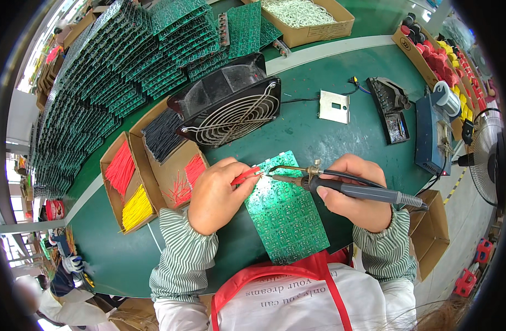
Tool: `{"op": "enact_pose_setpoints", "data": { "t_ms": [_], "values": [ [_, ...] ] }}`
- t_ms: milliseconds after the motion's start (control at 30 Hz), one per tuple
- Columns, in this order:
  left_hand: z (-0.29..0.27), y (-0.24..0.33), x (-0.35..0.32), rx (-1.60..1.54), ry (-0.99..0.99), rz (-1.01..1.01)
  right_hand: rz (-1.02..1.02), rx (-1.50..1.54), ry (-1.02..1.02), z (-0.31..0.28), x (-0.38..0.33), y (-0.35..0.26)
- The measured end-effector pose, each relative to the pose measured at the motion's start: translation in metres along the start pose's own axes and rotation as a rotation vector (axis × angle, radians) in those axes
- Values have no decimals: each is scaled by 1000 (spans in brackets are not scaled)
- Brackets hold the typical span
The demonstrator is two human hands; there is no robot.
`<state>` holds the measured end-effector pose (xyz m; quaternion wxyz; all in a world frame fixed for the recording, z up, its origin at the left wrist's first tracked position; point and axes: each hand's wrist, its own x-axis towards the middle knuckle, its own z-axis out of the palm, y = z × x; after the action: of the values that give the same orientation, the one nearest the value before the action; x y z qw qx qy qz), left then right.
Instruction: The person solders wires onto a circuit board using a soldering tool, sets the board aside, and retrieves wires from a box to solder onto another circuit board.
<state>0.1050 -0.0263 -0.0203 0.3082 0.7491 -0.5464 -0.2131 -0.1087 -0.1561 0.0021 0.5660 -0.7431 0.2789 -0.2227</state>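
Note:
A green circuit board panel (288,223) lies on the table in front of me, marked all over with small repeated circuits. My left hand (217,190) pinches short red wires (246,175) and holds their ends at the panel's upper left edge. In my right hand (360,190) is a soldering iron (355,190) with a grey handle and a thin metal solder-feed tube. Its tip points left and reaches the board close to the wire ends; whether it touches them I cannot tell.
A cardboard box (148,165) holds red, yellow and black wires. Behind it stands a black fan (231,107). Stacked circuit boards (115,71) fill the far left. To the right are a white metal plate (334,107), a black iron stand (389,110) and a blue soldering station (431,135).

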Motion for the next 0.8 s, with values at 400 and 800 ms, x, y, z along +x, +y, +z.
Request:
{"op": "enact_pose_setpoints", "data": {
  "t_ms": [400, 800],
  "values": [
    [-5, 2, 0, 48, -1, 35, -3, 6, 8, -6, 0, -1],
    [-4, 19, 4, 128, 59, 98, -17, -16, 79, -17, -10, 2]
  ]
}}
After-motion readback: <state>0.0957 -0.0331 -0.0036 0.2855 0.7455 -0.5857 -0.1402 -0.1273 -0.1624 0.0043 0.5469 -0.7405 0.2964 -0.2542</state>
